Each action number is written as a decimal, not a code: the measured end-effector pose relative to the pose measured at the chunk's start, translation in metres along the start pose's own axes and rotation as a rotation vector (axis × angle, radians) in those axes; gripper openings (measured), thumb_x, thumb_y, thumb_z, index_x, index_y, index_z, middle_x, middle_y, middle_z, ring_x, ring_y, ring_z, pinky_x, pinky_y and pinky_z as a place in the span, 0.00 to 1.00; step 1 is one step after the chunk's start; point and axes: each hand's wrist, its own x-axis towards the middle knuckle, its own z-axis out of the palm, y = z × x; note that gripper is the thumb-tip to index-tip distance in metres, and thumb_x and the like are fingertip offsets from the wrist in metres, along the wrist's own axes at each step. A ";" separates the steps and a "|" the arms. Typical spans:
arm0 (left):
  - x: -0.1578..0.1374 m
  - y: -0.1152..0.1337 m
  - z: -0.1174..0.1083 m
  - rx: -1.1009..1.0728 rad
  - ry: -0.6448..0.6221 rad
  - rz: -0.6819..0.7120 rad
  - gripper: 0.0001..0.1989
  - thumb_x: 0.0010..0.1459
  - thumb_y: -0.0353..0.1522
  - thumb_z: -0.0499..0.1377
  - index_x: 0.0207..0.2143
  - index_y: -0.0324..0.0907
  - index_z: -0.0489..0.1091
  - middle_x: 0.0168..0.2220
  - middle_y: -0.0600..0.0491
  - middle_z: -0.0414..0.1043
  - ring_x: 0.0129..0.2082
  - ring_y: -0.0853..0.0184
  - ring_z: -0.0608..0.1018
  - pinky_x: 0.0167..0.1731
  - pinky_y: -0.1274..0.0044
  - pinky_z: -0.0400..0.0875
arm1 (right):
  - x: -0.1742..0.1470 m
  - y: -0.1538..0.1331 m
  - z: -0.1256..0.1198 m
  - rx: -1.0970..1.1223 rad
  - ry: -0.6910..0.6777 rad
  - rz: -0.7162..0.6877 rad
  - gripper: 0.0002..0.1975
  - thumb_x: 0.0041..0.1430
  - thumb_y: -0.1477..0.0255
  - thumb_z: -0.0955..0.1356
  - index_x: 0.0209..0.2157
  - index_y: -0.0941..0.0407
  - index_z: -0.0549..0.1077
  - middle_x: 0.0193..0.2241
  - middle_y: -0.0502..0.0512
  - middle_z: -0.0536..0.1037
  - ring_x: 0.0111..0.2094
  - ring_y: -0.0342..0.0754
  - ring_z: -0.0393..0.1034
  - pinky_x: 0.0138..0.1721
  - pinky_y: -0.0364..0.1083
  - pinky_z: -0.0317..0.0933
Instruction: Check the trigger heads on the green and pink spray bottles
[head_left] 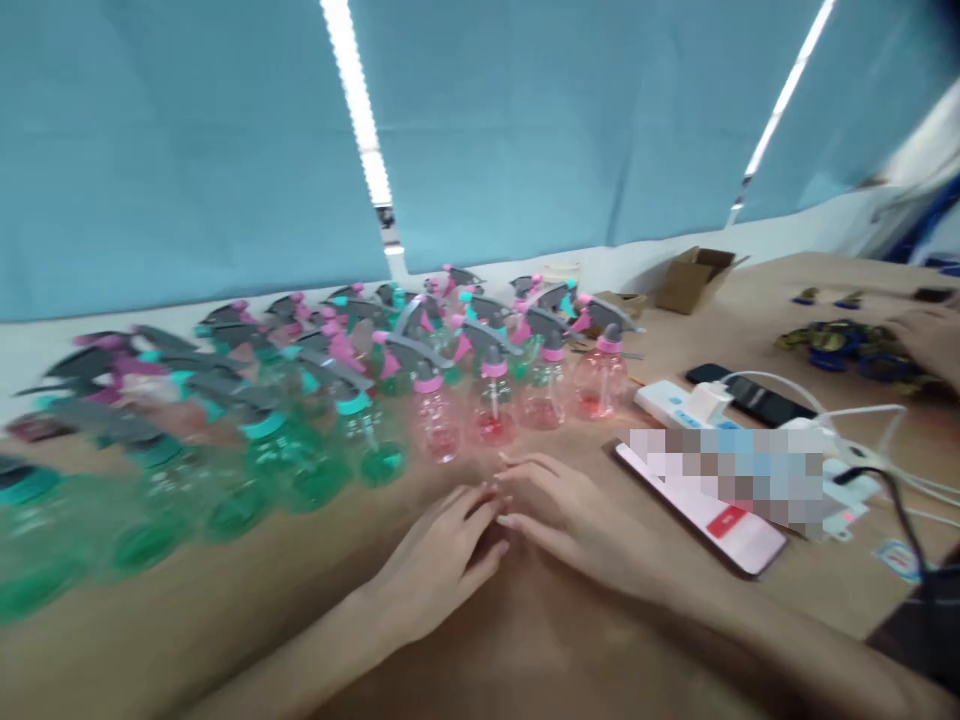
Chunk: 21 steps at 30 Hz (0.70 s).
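Observation:
My left hand rests low over the brown tabletop, its fingers stretched out and holding nothing. Fingertip to fingertip with it is my right hand, also loosely spread with nothing in it. Just beyond them stands a clear pink spray bottle, with another pink spray bottle beside it; both have grey and pink trigger heads. To the left of my hands is a green spray bottle with a turquoise collar. Several more green and pink bottles form rows behind and leftward, somewhat blurred.
A lit phone lies right of my hands, near a white power strip with chargers and cables. A dark phone and an open cardboard box are farther back. Another person's hand is beside blue and gold items.

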 end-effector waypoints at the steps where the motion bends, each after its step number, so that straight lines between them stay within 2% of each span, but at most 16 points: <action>1: -0.013 -0.003 -0.007 0.005 0.000 -0.029 0.15 0.63 0.30 0.54 0.52 0.41 0.64 0.53 0.47 0.67 0.53 0.58 0.70 0.52 0.65 0.65 | 0.006 -0.006 0.010 0.026 -0.058 -0.039 0.14 0.61 0.69 0.63 0.49 0.52 0.66 0.49 0.57 0.71 0.52 0.49 0.65 0.53 0.52 0.60; 4: -0.058 -0.013 -0.032 0.010 0.009 -0.131 0.12 0.64 0.30 0.53 0.50 0.43 0.65 0.50 0.49 0.69 0.51 0.61 0.71 0.52 0.68 0.65 | 0.029 -0.028 0.043 0.065 -0.155 -0.154 0.14 0.61 0.71 0.64 0.49 0.53 0.66 0.49 0.56 0.71 0.52 0.49 0.65 0.54 0.53 0.60; 7: -0.114 -0.022 -0.060 0.016 0.036 -0.300 0.15 0.65 0.32 0.52 0.54 0.46 0.62 0.52 0.51 0.67 0.52 0.61 0.70 0.51 0.69 0.65 | 0.053 -0.057 0.077 0.120 -0.205 -0.249 0.13 0.60 0.72 0.64 0.48 0.54 0.67 0.48 0.57 0.72 0.52 0.50 0.65 0.55 0.54 0.59; 11: -0.191 -0.031 -0.089 -0.035 0.163 -0.570 0.15 0.65 0.37 0.50 0.53 0.48 0.64 0.51 0.52 0.68 0.47 0.60 0.74 0.47 0.68 0.69 | 0.080 -0.105 0.118 0.237 -0.244 -0.360 0.12 0.59 0.73 0.64 0.45 0.53 0.68 0.46 0.56 0.74 0.50 0.49 0.68 0.53 0.54 0.61; 14: -0.244 -0.043 -0.104 -0.096 0.357 -0.771 0.13 0.63 0.38 0.53 0.48 0.47 0.69 0.48 0.53 0.70 0.47 0.59 0.74 0.50 0.65 0.66 | 0.096 -0.139 0.147 0.305 -0.290 -0.419 0.11 0.58 0.74 0.65 0.44 0.53 0.68 0.45 0.55 0.75 0.49 0.48 0.69 0.52 0.52 0.61; 16: -0.276 -0.056 -0.112 -0.083 0.484 -0.910 0.14 0.63 0.40 0.53 0.47 0.44 0.69 0.47 0.51 0.71 0.45 0.57 0.74 0.48 0.62 0.67 | 0.106 -0.160 0.166 0.339 -0.319 -0.440 0.11 0.57 0.74 0.66 0.43 0.53 0.69 0.44 0.55 0.75 0.48 0.48 0.69 0.52 0.52 0.62; 18: -0.305 -0.075 -0.119 -0.090 0.608 -1.040 0.15 0.62 0.41 0.53 0.46 0.42 0.69 0.46 0.49 0.72 0.43 0.56 0.75 0.44 0.63 0.70 | 0.116 -0.177 0.187 0.378 -0.343 -0.450 0.11 0.57 0.74 0.66 0.43 0.53 0.69 0.44 0.55 0.76 0.47 0.48 0.69 0.50 0.52 0.62; 21: -0.335 -0.109 -0.128 -0.095 0.769 -1.165 0.13 0.65 0.37 0.53 0.48 0.39 0.67 0.45 0.47 0.71 0.46 0.58 0.74 0.44 0.65 0.70 | 0.132 -0.199 0.221 0.438 -0.369 -0.449 0.14 0.56 0.74 0.67 0.46 0.53 0.69 0.46 0.55 0.75 0.47 0.48 0.70 0.50 0.52 0.63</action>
